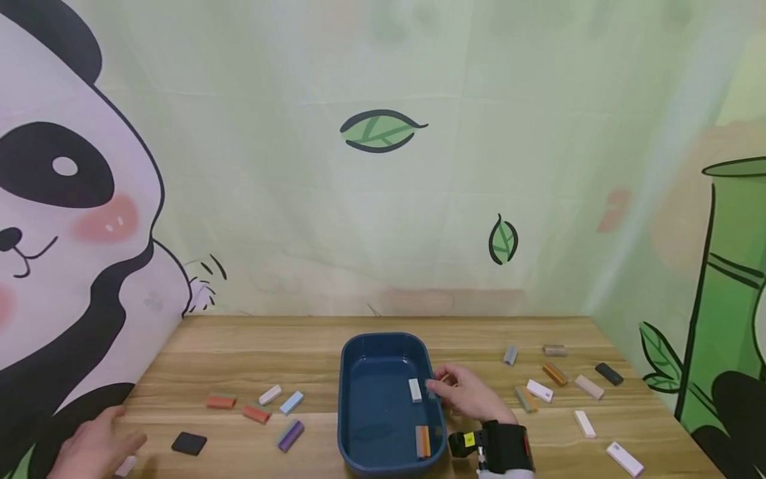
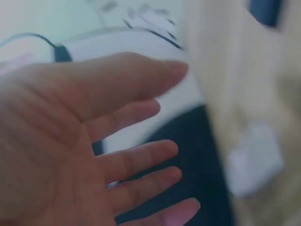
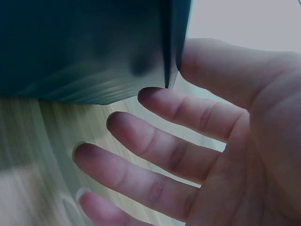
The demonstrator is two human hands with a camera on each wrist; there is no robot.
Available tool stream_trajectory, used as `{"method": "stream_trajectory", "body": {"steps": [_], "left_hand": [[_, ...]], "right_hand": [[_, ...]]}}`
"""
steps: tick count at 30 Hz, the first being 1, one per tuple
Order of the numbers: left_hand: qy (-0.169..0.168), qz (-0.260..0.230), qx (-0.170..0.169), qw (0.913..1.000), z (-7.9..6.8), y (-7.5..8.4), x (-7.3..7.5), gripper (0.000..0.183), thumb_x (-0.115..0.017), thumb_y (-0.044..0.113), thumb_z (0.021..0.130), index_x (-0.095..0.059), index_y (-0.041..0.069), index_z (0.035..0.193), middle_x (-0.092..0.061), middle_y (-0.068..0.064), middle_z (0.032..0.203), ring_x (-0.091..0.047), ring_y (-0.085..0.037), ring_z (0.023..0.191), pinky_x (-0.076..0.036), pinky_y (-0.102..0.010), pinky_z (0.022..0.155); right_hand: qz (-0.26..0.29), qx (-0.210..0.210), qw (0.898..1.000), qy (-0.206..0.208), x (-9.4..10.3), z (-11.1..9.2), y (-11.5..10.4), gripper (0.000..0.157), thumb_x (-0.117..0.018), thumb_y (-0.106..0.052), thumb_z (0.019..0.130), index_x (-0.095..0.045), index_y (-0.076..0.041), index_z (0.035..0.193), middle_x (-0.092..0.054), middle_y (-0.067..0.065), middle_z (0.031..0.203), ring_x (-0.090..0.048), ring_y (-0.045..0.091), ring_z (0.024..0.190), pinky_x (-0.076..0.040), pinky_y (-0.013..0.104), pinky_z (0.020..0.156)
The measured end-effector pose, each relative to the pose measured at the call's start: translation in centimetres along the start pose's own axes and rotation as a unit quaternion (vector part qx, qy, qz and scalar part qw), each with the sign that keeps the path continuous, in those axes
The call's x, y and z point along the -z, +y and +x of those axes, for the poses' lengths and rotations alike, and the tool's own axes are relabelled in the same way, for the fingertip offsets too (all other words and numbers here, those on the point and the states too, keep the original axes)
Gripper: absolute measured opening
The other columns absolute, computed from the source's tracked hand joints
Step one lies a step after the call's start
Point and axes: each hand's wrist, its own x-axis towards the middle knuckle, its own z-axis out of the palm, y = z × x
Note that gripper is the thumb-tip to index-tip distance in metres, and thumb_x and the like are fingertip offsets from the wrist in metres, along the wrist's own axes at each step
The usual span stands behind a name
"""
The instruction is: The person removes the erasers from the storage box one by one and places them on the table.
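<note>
A dark blue rectangular bin (image 1: 344,399) stands on the table, holding a white block (image 1: 415,390) and a grey-and-orange pair of blocks (image 1: 423,442) along its right wall. My right hand (image 1: 469,394) holds the bin's right rim. In the right wrist view its thumb (image 3: 211,66) lies over the rim of the bin (image 3: 94,52), with the fingers below along the outer wall. At the lower left my left hand (image 1: 92,446) hovers with spread fingers (image 2: 141,157) and an empty palm. Beside it lies a white block (image 1: 126,466), blurred in the left wrist view.
Left of the bin lie a black block (image 1: 189,444), red blocks (image 1: 256,414), a light blue block (image 1: 292,402) and a purple block (image 1: 290,436). Several white, brown, grey and black blocks (image 1: 609,373) are scattered on the right. A printed cloth (image 1: 383,233) backs the table.
</note>
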Motion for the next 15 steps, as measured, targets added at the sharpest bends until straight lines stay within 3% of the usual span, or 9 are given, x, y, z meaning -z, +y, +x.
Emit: {"method": "stream_trajectory", "body": {"steps": [2, 6, 9, 11, 15], "left_hand": [[0.01, 0.003, -0.022, 0.9997, -0.6, 1.9, 0.5, 0.074, -0.067, 0.032, 0.087, -0.034, -0.017, 0.13, -0.037, -0.045, 0.122, -0.038, -0.063, 0.11, -0.035, -0.067, 0.091], [0.053, 0.013, -0.134, 0.9895, -1.7, 6.2, 0.9, 0.069, -0.069, 0.032, 0.088, -0.042, -0.016, 0.13, -0.039, -0.045, 0.124, -0.036, -0.064, 0.112, -0.034, -0.069, 0.09], [0.102, 0.007, -0.222, 0.9697, -2.6, 9.5, 0.1, 0.06, -0.072, 0.023, 0.087, -0.048, -0.014, 0.128, -0.044, -0.042, 0.125, -0.042, -0.061, 0.112, -0.036, -0.067, 0.089], [0.119, -0.006, -0.263, 0.9574, -3.3, 11.8, -0.6, 0.055, -0.073, 0.017, 0.086, -0.051, -0.011, 0.127, -0.047, -0.039, 0.125, -0.046, -0.057, 0.112, -0.039, -0.065, 0.089], [0.118, -0.021, -0.326, 0.9379, -4.9, 16.4, -2.5, 0.048, -0.074, 0.012, 0.086, -0.055, -0.005, 0.127, -0.052, -0.03, 0.126, -0.053, -0.048, 0.112, -0.044, -0.059, 0.089]], "right_hand": [[-0.003, 0.001, 1.0, 0.0, 0.1, 0.0, 0.0, 0.031, -0.06, -0.033, 0.098, -0.059, -0.004, 0.11, -0.057, 0.008, 0.091, -0.058, 0.023, 0.072, -0.047, 0.037, 0.061], [-0.005, -0.005, 1.0, 0.005, 0.0, -0.1, 0.1, 0.03, -0.061, -0.032, 0.097, -0.059, -0.004, 0.109, -0.057, 0.008, 0.091, -0.058, 0.023, 0.072, -0.047, 0.036, 0.061], [-0.007, -0.002, 1.0, 0.005, 0.0, 0.0, 0.1, 0.031, -0.062, -0.033, 0.097, -0.059, -0.004, 0.109, -0.057, 0.008, 0.091, -0.058, 0.023, 0.073, -0.048, 0.038, 0.061], [-0.009, 0.001, 1.0, 0.004, 0.1, 0.0, 0.0, 0.032, -0.061, -0.033, 0.097, -0.059, -0.004, 0.109, -0.057, 0.008, 0.091, -0.058, 0.023, 0.073, -0.048, 0.038, 0.062], [-0.007, 0.004, 1.0, 0.002, 0.1, 0.1, 0.0, 0.031, -0.061, -0.033, 0.097, -0.059, -0.004, 0.109, -0.057, 0.008, 0.09, -0.058, 0.024, 0.073, -0.048, 0.038, 0.062]]}}
